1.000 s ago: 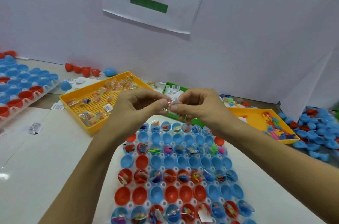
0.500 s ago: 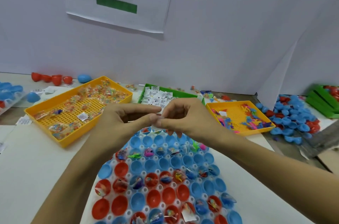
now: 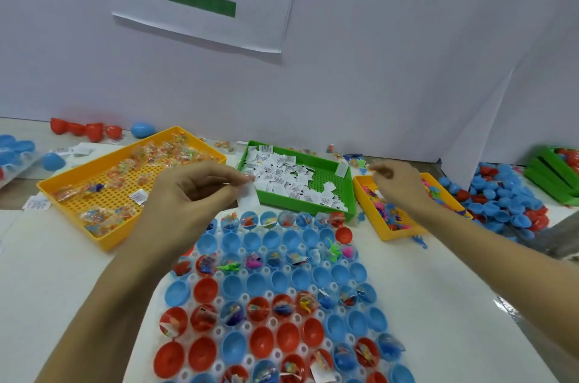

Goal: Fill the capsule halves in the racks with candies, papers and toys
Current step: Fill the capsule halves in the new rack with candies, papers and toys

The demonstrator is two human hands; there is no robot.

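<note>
Left hand (image 3: pixel 191 194): pinches small white paper slip (image 3: pixel 249 199).
Right hand (image 3: pixel 396 186): fingers curled, contents unclear.
Tip: drop slip squarely into an unfilled blue plastic capsule half (image 3: pixel 230 240).

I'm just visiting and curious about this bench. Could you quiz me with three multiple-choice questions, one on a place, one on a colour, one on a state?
1. Where is the green tray?
A. between the two yellow trays
B. left of both
C. on the rack

2. What colours are the capsule halves in the rack?
A. green, white
B. red, blue
C. all yellow

3. What is the left hand doing?
A. lying flat
B. pinching a white paper
C. lifting a tray

Answers: 1 A, a yellow tray sits on each side; 2 B, only red and blue cups show; 3 B, the paper sits at its fingers.
</note>
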